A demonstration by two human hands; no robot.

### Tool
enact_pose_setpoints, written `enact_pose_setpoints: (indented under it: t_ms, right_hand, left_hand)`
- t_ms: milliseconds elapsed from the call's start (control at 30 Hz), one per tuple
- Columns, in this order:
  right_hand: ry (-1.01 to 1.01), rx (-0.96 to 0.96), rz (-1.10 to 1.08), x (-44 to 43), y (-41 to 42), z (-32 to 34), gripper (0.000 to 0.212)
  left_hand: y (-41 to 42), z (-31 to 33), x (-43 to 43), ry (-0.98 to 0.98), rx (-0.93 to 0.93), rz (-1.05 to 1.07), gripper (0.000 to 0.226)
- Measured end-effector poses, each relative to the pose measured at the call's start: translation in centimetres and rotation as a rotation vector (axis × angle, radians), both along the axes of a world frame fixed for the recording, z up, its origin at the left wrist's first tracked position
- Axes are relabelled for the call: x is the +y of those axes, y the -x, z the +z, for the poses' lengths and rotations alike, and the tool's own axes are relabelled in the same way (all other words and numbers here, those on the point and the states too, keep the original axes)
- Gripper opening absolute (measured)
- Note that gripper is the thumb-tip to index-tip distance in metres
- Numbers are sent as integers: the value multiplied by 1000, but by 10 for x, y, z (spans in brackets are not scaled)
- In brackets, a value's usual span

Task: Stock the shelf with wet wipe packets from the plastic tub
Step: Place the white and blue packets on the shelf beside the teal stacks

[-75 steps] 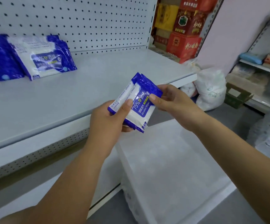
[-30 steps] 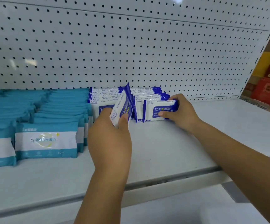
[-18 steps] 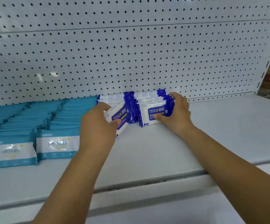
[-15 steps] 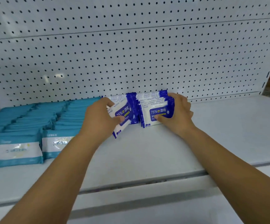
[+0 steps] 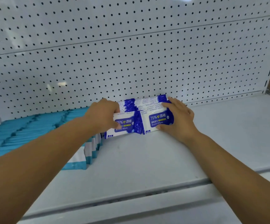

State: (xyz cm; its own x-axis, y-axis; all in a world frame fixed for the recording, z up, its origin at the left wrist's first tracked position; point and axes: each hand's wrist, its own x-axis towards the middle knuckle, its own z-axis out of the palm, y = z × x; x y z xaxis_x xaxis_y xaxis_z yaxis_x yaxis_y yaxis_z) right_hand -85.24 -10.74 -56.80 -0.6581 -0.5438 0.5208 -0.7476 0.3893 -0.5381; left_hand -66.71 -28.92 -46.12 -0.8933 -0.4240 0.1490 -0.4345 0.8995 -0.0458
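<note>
Two rows of blue-and-white alcohol wipe packets stand upright on the white shelf (image 5: 147, 159), running back to the pegboard. My left hand (image 5: 103, 114) grips the front packet of the left row (image 5: 126, 125), fingers over its top edge and thumb on its face. My right hand (image 5: 178, 118) holds the front packet of the right row (image 5: 157, 120), fingers over the row's top and right side, thumb at the packet's lower edge. The plastic tub is out of view.
Rows of teal wipe packets (image 5: 34, 126) fill the shelf to the left, touching the blue rows. A white pegboard back wall (image 5: 131, 54) rises behind. Bare shelf surface stretches to the right (image 5: 236, 126). The shelf's front lip (image 5: 131, 199) runs below my arms.
My left hand has set its tilted packet upright at the front of the left row. My right hand stays on the right row. The camera has moved in closer.
</note>
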Motion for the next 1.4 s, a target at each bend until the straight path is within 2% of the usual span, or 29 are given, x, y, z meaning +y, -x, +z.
enact_pose_setpoints:
  t_ms: [67,133,200,267,333,433,567,767,900,1200,1300,1400]
  right_hand:
    - [6,16,16,-1,0,0,85]
    - [-1,46,26,-3,1,-1,87]
    - [-22,101,43,-5,5,-3,93]
    - [-37,172,74,-4,9,-4,98]
    - [-68,216,106,-4,9,0,99]
    - [-194,280,125,-6,7,8,95]
    - [-273,263,97,-12,0,7,81]
    - [-275,312,20,-24,0,7,74]
    - [-289,310,29,-22,0,6,76]
    - [-381,273,84,-10,-14,21,89]
    - [-338,246,152,-14,-32,33,90]
    - [-272,127,276,-26,-66,49,92]
  left_hand:
    - [7,-1,-6,227,-74,16,50]
    - [11,-5,-15,353,-107,29,60]
    - [12,-13,-23,363,-99,19,80]
    - [11,-19,-27,279,-100,-3,108]
    - [11,-21,-26,190,-119,-19,121]
    - [14,-23,-28,166,-188,-16,112]
    - [15,-28,-33,144,-215,-51,66]
    - [26,-34,-38,352,-246,-113,51]
    - [22,-32,-39,332,-216,-133,55]
    - [-16,-18,-33,26,-74,-63,79]
    - [-47,-6,-35,-106,13,-75,87]
    - [-87,6,-45,-153,80,-52,83]
